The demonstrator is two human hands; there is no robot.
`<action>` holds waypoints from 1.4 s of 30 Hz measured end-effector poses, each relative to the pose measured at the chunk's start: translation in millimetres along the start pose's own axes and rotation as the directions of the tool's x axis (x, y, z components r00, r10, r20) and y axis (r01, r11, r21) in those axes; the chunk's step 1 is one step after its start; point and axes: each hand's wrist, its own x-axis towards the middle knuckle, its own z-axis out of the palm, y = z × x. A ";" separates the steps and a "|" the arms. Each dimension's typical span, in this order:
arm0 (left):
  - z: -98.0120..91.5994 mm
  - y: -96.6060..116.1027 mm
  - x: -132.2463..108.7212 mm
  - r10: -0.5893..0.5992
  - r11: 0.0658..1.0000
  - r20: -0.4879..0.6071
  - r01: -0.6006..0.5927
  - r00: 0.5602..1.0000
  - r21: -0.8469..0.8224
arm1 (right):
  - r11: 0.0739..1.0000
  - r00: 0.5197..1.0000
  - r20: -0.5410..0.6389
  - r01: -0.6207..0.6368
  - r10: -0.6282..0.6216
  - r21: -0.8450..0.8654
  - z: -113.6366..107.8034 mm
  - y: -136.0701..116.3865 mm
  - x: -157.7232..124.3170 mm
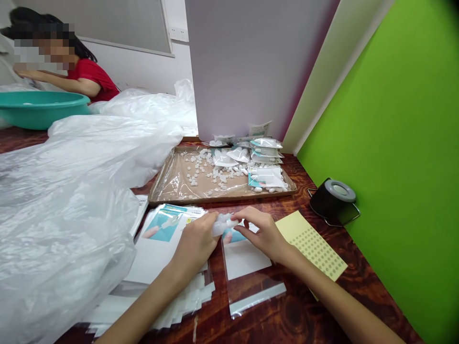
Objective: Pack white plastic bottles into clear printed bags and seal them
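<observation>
**Entry: the wearer's hands and forearms, as seen from the head camera**

Left hand [195, 244]: bare skin, slim and narrow across the back, with smooth knuckles. Its fingers [211, 229] are slender and tapering; the nails are too small to make out.

Right hand [260, 235]: bare skin, same slim build, with long, thin fingers [251, 216]. The back looks smooth and unmarked.

Forearms: both bare from the wrists back, long and slender, narrowing toward the hands. Left forearm [143, 306] runs behind the left hand to the bottom edge of view; right forearm [340, 301] runs behind the right hand to the same edge. Sleeves, cuffs, bands and jewellery: none seen on either arm.
</observation>
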 end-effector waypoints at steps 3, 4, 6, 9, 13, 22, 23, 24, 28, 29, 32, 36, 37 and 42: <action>1.1 1.1 -0.4 0.004 0.999 0.012 -0.005 1.000 0.050 | 1.000 1.000 0.005 -0.006 0.006 -0.004 2.1 0.9 -1.1; 1.5 1.4 -0.5 0.007 0.998 0.011 -0.008 1.000 0.065 | 0.999 0.999 0.011 -0.034 0.034 -0.005 3.3 0.7 -1.3; 2.1 1.7 -0.5 0.017 0.997 0.011 -0.018 1.000 0.081 | 0.993 0.993 0.034 -0.115 0.115 0.004 6.1 0.5 -1.4; 2.3 0.8 -0.7 0.022 0.996 0.012 -0.023 1.000 0.088 | 0.972 0.970 0.076 -0.233 0.230 0.042 9.2 2.5 -3.0; 1.1 -0.2 -0.5 0.011 0.996 0.015 -0.012 1.000 0.083 | 0.964 0.970 0.068 -0.240 0.234 0.116 9.7 4.2 -6.2; 1.8 1.0 -0.8 0.025 0.995 0.036 -0.029 0.999 0.093 | 0.952 0.949 0.116 -0.301 0.294 0.054 12.3 -4.4 -2.8; 2.1 0.6 -0.8 0.022 0.996 0.036 -0.025 0.999 0.089 | 0.959 0.957 0.101 -0.279 0.273 0.050 10.8 -3.3 -3.5; 2.2 0.3 -0.8 0.019 0.996 0.037 -0.022 0.999 0.086 | 0.970 0.968 0.091 -0.237 0.232 0.045 9.2 -2.2 -4.3; 2.2 0.7 -2.2 0.017 0.995 0.055 -0.023 0.998 0.097 | 0.983 0.980 0.115 -0.170 0.161 0.072 9.3 0.1 -6.9; 2.2 0.9 -2.6 0.017 0.994 0.058 -0.023 0.998 0.104 | 0.968 0.966 0.138 -0.233 0.219 0.095 12.3 -0.1 -7.0; 2.3 0.6 -3.0 -0.004 0.994 0.049 -0.001 0.999 0.113 | 0.909 0.910 0.213 -0.390 0.356 0.147 25.4 -0.7 -7.3; 1.8 -1.3 -2.3 -0.018 0.997 0.028 0.016 0.999 0.076 | 0.926 0.931 0.103 -0.360 0.349 0.114 33.3 2.9 -11.2; 1.6 -1.6 -2.6 -0.016 0.998 0.027 0.014 1.000 0.065 | 0.946 0.948 0.048 -0.317 0.314 0.071 31.7 4.9 -13.1; 4.4 -2.2 -7.0 0.019 0.998 0.067 -0.022 0.998 0.055 | 0.960 0.983 0.052 0.182 -0.175 -0.212 18.2 17.2 -18.6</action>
